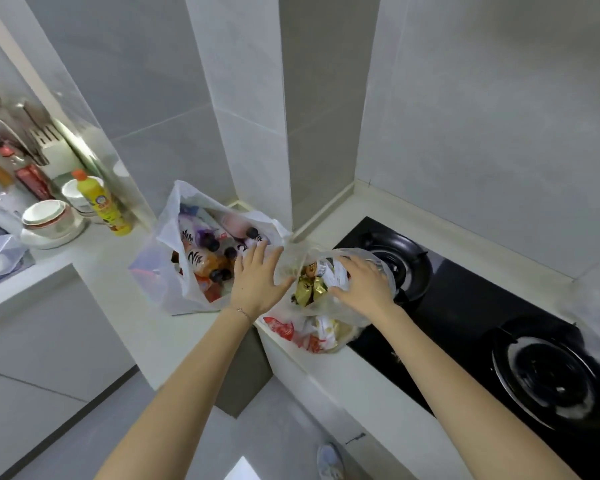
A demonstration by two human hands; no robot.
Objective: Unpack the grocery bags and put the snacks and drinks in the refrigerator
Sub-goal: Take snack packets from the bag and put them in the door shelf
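Two clear plastic grocery bags stand on the white counter (118,271) in the corner. The left bag (174,237) holds several drink bottles with dark caps (208,261). The right bag (347,317) holds snack packets, among them a gold one (309,289) and red ones lower down. My left hand (257,278) is between the two bags, fingers straight, its thumb against the right bag's rim. My right hand (361,285) lies flat on the top of the right bag, fingers spread over the plastic and the packets. No refrigerator is in view.
A black two-burner gas hob (465,306) lies right of the bags, and the right bag overlaps its edge. At the left stand a yellow dish-soap bottle (101,202), stacked bowls (49,216), sauce bottles and a knife block. Grey tiled walls close the corner behind.
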